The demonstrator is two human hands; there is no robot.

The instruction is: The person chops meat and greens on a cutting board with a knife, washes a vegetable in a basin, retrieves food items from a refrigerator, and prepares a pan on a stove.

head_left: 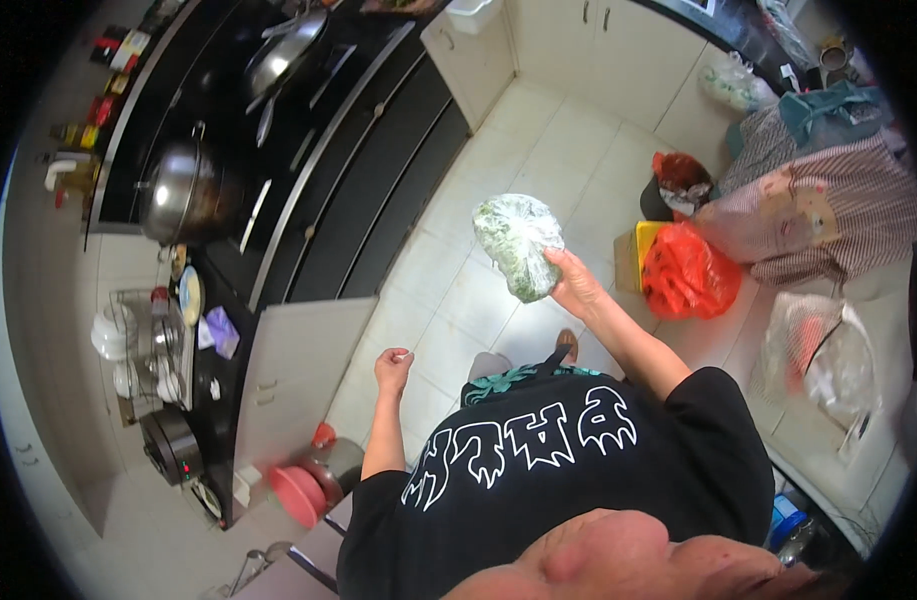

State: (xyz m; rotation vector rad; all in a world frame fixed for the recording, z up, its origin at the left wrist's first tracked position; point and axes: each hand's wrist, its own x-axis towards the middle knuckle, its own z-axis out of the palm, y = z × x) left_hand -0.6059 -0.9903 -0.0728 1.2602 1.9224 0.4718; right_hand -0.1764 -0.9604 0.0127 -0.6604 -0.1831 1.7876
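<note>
My right hand (pixel 576 283) grips a clear plastic bag of chopped green vegetables (pixel 520 244), held out in front of me over the tiled floor. The plastic is bunched on the side by my thumb. My left hand (pixel 394 370) hangs apart from it on the left, in front of the pale cabinet doors. Its fingers are curled together. A small pale spot shows at the fingertips, too small to identify. Below the bag a brown shoe (pixel 568 345) shows on the floor.
Along the left runs a black counter with a lidded steel pot (pixel 177 191), a wok (pixel 287 64), a dish rack (pixel 147 341) and a rice cooker (pixel 171 448). At right are a red plastic bag (pixel 687 271), a yellow box (pixel 638 255) and hanging aprons (pixel 818 202). A pink basin (pixel 299 495) sits low left.
</note>
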